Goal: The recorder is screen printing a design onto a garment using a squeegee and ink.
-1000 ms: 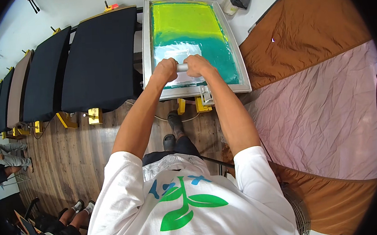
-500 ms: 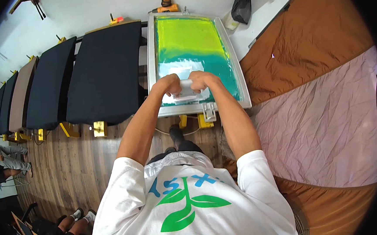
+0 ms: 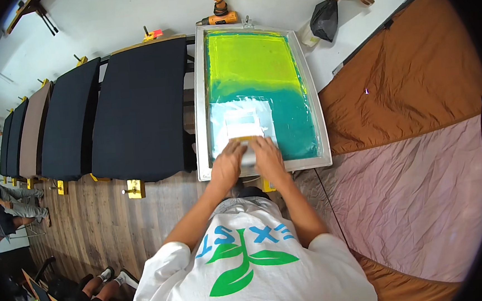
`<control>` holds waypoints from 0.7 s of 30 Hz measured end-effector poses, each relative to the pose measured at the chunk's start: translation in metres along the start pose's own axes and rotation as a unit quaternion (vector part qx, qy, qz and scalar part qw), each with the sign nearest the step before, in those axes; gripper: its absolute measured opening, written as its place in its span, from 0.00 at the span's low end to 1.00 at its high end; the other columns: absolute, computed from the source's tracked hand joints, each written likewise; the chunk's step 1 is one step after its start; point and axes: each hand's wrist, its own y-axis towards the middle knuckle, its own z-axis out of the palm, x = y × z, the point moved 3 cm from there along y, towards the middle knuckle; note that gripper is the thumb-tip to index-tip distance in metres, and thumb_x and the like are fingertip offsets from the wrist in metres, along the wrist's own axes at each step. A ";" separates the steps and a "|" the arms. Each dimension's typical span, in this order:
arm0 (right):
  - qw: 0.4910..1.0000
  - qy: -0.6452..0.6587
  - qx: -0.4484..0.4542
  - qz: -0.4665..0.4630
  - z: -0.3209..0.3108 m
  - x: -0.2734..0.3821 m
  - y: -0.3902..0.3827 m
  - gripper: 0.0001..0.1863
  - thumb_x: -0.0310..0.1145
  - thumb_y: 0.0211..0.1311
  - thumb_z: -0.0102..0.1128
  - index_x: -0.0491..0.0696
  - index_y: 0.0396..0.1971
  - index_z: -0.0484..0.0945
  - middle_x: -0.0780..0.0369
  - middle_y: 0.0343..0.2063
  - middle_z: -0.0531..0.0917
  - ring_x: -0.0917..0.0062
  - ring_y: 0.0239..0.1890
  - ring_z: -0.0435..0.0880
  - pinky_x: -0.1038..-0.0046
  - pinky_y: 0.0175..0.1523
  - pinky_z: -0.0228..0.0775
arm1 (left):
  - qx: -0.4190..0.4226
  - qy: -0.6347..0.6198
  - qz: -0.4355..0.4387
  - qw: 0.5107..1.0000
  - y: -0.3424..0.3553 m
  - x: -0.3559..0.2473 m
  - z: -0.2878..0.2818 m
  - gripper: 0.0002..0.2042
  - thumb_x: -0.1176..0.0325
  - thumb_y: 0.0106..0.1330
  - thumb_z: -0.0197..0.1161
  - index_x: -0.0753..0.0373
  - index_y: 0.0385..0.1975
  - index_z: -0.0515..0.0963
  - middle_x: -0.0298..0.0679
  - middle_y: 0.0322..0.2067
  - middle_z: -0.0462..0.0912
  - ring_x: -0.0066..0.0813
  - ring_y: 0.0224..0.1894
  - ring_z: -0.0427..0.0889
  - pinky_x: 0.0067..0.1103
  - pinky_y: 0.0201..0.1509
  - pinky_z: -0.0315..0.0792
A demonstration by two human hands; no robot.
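A screen-printing frame [image 3: 197,97], its mesh coated yellow-green and teal, has a white patch [image 3: 216,121] near its lower part. My left hand [image 3: 226,162] and right hand [image 3: 268,157] grip a squeegee [image 3: 247,154] at the frame's lower end, side by side, fingers bent over it. Motion blurs the squeegee and fingertips. My thumbs and the grip's detail are unclear.
Black and taupe fabric-covered platens [image 3: 137,107] stand in a row leftward. An orange heat gun [image 3: 220,17] lies beyond the frame. Brown and pale pink fabric [image 3: 395,195] spans the right. Seated people's legs [image 3: 100,289] show at lower left; a wooden floor [image 3: 89,217] is below.
My hands and squeegee have moved steadily toward my body, down to the frame's near end, uncovering more of the white patch. The whole scene also sits lower in the picture.
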 end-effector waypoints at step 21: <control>0.997 0.036 0.053 0.034 -0.019 0.009 -0.012 0.20 0.16 0.43 0.57 0.44 0.41 0.78 0.55 0.43 0.79 0.57 0.49 0.76 0.60 0.53 0.72 | 0.081 -0.028 -0.036 0.996 0.000 -0.027 -0.030 0.22 0.84 0.51 0.58 0.62 0.48 0.80 0.48 0.48 0.82 0.52 0.43 0.84 0.36 0.48 0.79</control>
